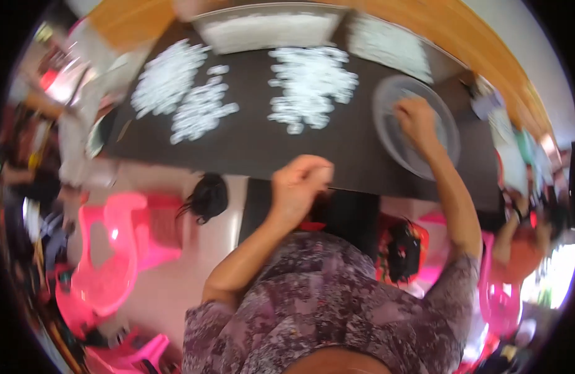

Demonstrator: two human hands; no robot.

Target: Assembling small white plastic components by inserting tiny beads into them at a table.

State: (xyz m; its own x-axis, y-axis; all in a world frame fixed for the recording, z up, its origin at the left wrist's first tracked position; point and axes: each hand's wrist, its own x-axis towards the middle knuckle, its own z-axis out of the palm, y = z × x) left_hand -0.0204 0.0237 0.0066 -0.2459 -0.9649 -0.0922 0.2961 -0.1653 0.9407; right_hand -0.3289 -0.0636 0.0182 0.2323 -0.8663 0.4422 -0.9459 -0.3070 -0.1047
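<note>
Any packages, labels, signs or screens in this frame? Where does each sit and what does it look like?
No clear label, sign or screen; the frame is blurred.
Clear plastic bag: far right of the dark table, flat, filled with small white pieces.
Pale rectangular tray: far edge, centre, white contents.
Round clear plastic lid or dish: right side, under the right hand.

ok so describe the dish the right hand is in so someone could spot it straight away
Start at the dark table top scattered with heaps of small white pieces. Go to its right end, where the right hand reaches down into a round clear plastic dish. It is the only round see-through container there; the other holder, a tray at the far edge, is rectangular.
</note>
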